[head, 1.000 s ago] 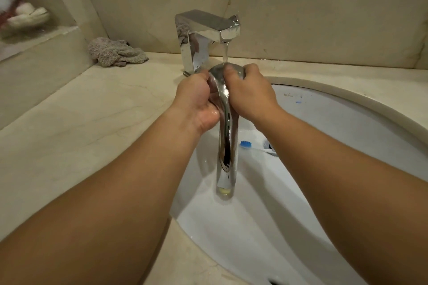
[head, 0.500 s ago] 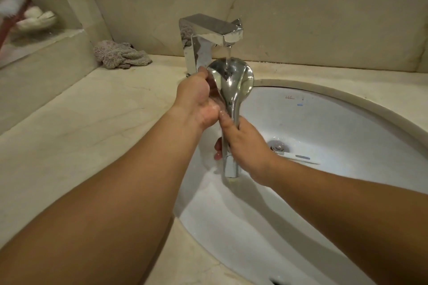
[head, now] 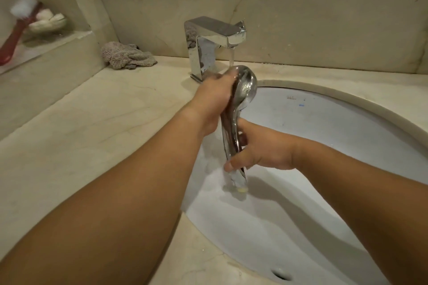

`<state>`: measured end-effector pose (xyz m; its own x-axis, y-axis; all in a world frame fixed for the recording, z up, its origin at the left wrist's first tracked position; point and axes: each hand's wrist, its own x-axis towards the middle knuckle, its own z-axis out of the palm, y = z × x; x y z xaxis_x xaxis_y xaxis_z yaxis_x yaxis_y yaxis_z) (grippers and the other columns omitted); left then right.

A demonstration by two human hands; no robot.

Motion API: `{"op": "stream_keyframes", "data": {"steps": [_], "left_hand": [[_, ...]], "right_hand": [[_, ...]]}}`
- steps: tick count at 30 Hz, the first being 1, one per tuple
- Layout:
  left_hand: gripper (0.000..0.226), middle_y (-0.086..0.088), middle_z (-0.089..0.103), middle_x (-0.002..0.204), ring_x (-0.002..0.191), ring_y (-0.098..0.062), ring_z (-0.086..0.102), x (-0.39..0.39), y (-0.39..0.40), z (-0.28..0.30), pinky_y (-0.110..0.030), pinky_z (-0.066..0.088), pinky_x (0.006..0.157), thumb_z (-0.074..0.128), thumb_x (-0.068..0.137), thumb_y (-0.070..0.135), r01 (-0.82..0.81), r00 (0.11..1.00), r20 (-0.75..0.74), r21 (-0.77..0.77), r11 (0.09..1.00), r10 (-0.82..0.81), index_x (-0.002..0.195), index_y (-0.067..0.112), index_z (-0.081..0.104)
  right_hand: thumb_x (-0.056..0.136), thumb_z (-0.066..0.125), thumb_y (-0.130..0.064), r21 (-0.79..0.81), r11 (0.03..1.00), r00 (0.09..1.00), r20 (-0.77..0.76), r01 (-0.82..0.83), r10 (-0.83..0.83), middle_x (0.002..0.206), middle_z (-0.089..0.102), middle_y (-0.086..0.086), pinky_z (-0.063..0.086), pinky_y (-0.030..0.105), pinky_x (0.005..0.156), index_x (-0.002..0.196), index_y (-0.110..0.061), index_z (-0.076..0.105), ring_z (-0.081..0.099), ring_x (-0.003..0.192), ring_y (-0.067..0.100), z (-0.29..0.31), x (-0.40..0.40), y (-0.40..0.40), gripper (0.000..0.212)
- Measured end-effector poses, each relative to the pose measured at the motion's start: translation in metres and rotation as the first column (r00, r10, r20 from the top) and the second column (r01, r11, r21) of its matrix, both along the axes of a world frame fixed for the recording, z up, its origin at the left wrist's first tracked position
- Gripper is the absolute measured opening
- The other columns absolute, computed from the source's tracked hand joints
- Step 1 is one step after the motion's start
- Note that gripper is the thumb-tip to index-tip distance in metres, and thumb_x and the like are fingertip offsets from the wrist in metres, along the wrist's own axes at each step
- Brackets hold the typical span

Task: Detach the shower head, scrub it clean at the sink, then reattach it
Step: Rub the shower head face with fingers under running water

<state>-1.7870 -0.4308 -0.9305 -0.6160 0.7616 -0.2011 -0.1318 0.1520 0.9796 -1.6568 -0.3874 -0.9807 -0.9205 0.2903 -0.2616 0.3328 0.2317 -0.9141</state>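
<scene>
A chrome shower head [head: 245, 87] stands nearly upright over the white sink [head: 347, 136], its round head under the thin stream from the square chrome tap [head: 215, 37]. My left hand [head: 214, 99] grips the head end from the left, its fingers curled round the far side. Lower down, my right hand [head: 261, 148] holds the handle, thumb across the front. The handle's open bottom end [head: 240, 188] hangs free above the basin.
A crumpled grey cloth [head: 126, 55] lies on the beige stone counter [head: 92, 127] left of the tap. On a ledge at far left are a red-handled brush [head: 16, 32] and a pale dish. The sink's overflow hole [head: 281, 274] is near the front rim.
My right hand slid from the head down the handle toward its lower end. The shower head turned a little, and the view shifted back and left.
</scene>
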Motion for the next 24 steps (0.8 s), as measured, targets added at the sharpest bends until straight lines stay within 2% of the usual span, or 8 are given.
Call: {"op": "stream_keyframes", "data": {"steps": [2,5,7,9,12,16,21,24], "left_hand": [[0.092,-0.019,0.068,0.12,0.099,-0.031,0.07,0.005,-0.002,-0.006,-0.042,0.059,0.08,0.075,0.07,0.072,0.149,0.975,-0.142,-0.154,0.977,-0.171,0.137,0.013,0.054],[0.065,-0.005,0.071,0.117,0.103,-0.021,0.069,0.002,-0.004,-0.015,-0.03,0.056,0.072,0.086,0.076,0.046,0.178,0.953,-0.214,-0.175,0.968,-0.213,0.128,0.017,0.059],[0.044,-0.009,0.072,0.111,0.098,-0.025,0.071,-0.004,-0.002,-0.018,-0.029,0.058,0.069,0.082,0.084,0.02,0.116,0.971,-0.196,-0.113,0.987,-0.136,0.123,0.012,0.062],[0.04,-0.011,0.072,0.112,0.101,-0.027,0.071,-0.011,-0.001,-0.02,-0.032,0.059,0.072,0.075,0.089,0.009,0.078,0.986,-0.146,-0.058,0.995,-0.085,0.126,0.008,0.061],[0.038,-0.017,0.072,0.118,0.104,-0.031,0.072,-0.01,-0.001,-0.02,-0.04,0.064,0.076,0.068,0.097,0.011,0.071,0.997,0.033,0.026,0.997,-0.072,0.132,0.004,0.057],[0.037,-0.014,0.075,0.117,0.097,-0.029,0.077,-0.006,0.001,-0.011,-0.039,0.064,0.07,0.053,0.105,0.031,0.058,0.97,0.229,0.085,0.995,-0.077,0.132,0.007,0.06],[0.052,-0.014,0.078,0.108,0.093,-0.027,0.078,0.007,0.0,-0.007,-0.04,0.063,0.068,0.034,0.109,0.043,0.102,0.93,0.341,0.113,0.988,-0.135,0.121,0.005,0.067],[0.06,-0.017,0.075,0.118,0.105,-0.029,0.074,0.009,0.001,-0.008,-0.045,0.06,0.084,0.025,0.109,0.047,0.057,0.906,0.41,0.123,0.991,-0.103,0.125,0.006,0.065]], "right_hand": [[0.065,0.089,-0.023,0.278,0.96,0.992,0.125,-0.011,-0.025,0.085,0.061,-0.002,0.056,0.03,0.06,0.109,-0.02,0.047,0.065,0.071,0.013,0.003,0.001,-0.005,0.061],[0.061,0.087,-0.05,0.569,0.82,0.97,0.226,-0.056,-0.091,0.079,0.061,-0.004,0.05,0.027,0.052,0.099,-0.02,0.043,0.064,0.061,0.011,0.001,-0.002,-0.015,0.065],[0.064,0.083,-0.056,0.467,0.884,0.975,0.203,-0.015,-0.091,0.076,0.066,0.002,0.056,0.032,0.05,0.099,-0.019,0.043,0.068,0.054,0.017,0.002,-0.006,-0.017,0.064],[0.072,0.076,-0.059,0.274,0.962,0.971,0.224,0.023,-0.087,0.085,0.069,0.01,0.061,0.039,0.06,0.11,-0.015,0.044,0.072,0.064,0.023,0.007,-0.005,-0.009,0.066],[0.076,0.061,-0.068,0.098,0.99,0.956,0.263,0.105,-0.128,0.102,0.067,0.015,0.061,0.046,0.075,0.124,-0.012,0.049,0.072,0.083,0.03,0.015,0.011,0.016,0.075],[0.08,0.053,-0.069,-0.117,0.882,0.889,0.029,0.456,-0.456,0.108,0.064,0.017,0.06,0.041,0.074,0.127,-0.016,0.045,0.071,0.085,0.032,0.018,0.015,0.031,0.071],[0.063,0.082,-0.056,-0.023,0.768,0.732,-0.287,0.64,-0.618,0.117,0.059,-0.001,0.059,0.042,0.079,0.136,-0.028,0.034,0.065,0.096,0.018,0.018,-0.02,0.031,0.093],[0.052,0.087,-0.055,0.209,0.671,0.695,-0.349,0.712,-0.629,0.118,0.054,-0.002,0.055,0.036,0.083,0.137,-0.031,0.033,0.058,0.099,0.017,0.028,-0.031,0.033,0.103]]}}
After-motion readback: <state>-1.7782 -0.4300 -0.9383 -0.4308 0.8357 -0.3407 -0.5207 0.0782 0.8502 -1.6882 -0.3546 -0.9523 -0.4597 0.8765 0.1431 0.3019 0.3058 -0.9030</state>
